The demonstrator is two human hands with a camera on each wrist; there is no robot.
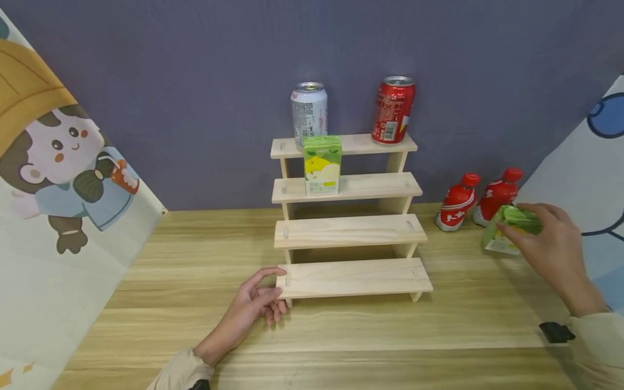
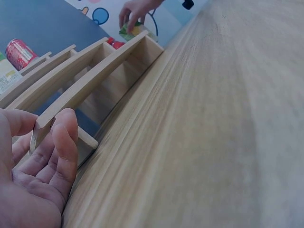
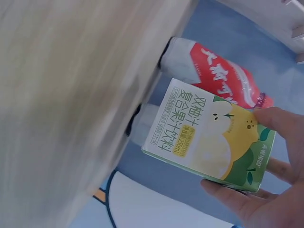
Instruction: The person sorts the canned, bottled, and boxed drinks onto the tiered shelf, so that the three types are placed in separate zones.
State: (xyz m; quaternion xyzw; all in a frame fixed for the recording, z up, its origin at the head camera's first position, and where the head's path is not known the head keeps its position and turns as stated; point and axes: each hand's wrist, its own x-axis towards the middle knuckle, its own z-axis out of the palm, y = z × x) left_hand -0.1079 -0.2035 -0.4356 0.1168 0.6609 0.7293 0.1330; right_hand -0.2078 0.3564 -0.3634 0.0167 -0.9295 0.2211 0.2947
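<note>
My left hand [image 1: 253, 300] pinches the left end of the lowest step of a wooden tiered rack [image 1: 356, 278] between thumb and fingers; the left wrist view shows the same hold on the board's corner. At the right, my right hand [image 1: 556, 244] grips a green-and-white juice carton [image 3: 204, 137] near its top. The carton looks tilted and appears held off the table, in front of two red-capped bottles [image 1: 457, 203]. A second juice carton [image 1: 322, 165] stands upright on the rack's third step from the bottom. Its lower neighbour steps carry nothing.
On the top step stand a white can [image 1: 310, 115] at the left and a red can [image 1: 394, 110] at the right. A dark blue wall [image 1: 219, 108] rises behind the rack. Printed panels flank the wooden table [image 1: 195, 260] on both sides.
</note>
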